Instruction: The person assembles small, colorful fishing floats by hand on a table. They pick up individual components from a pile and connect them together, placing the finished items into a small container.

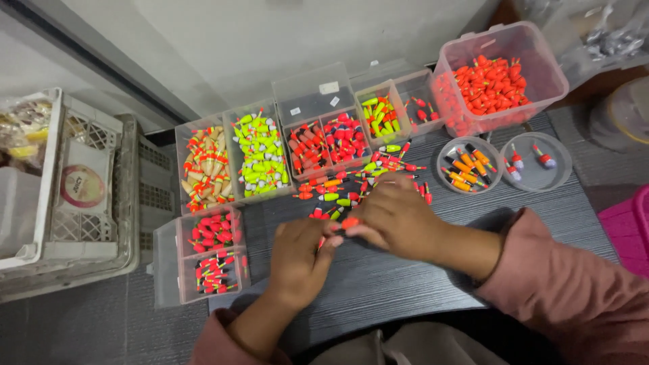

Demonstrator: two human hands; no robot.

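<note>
A dark worktop [378,284] carries clear plastic boxes along its far edge; the largest tub [541,88], at the far right corner, is full of orange-red fishing floats. Near the middle, the left hand [297,260] and right hand [399,216] meet, both pinching one small orange float [349,222] between fingertips, just before a loose pile of floats [358,179].

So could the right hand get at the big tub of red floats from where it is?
Probably yes: the big tub stands open-topped, up and to the right of the right hand, with only two low round dishes nearby, not blocking the way.
</note>
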